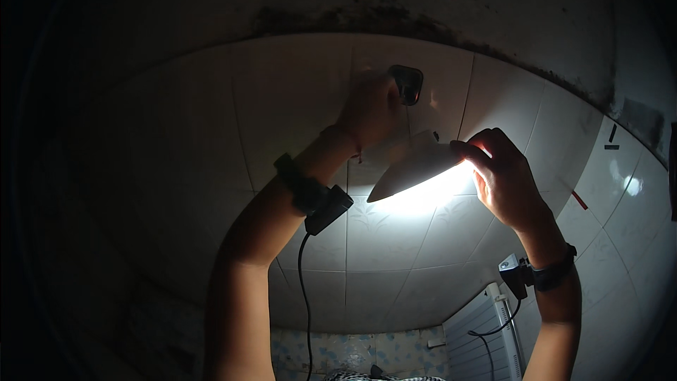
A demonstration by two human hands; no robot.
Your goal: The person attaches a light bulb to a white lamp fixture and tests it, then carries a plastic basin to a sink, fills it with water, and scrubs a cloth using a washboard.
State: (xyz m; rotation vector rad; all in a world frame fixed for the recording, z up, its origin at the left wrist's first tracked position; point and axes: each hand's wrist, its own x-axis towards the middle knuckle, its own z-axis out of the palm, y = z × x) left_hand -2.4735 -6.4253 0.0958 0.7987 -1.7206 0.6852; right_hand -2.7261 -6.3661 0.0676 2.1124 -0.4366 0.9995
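A lit lamp (410, 169) with a cone-like shade tilts in front of the tiled wall, its bright light spilling from the underside. My right hand (502, 180) pinches the shade's right rim between thumb and fingers. Higher up and to the left, my left hand (370, 108) is in shadow, its fingers mostly hidden. It meets a small dark panel with rounded corners and a glossy face (408, 84); whether it grips this or only touches it, I cannot tell. How the lamp is held up behind the shade is unclear.
Pale wall tiles (381, 243) end at a stained, dark upper surface (359, 16). Black strapped devices sit on my left wrist (312, 196) and right wrist (539, 272), with cables hanging down. A white slatted panel (476, 328) stands at lower right. Coloured tape strips (580, 200) mark the right wall.
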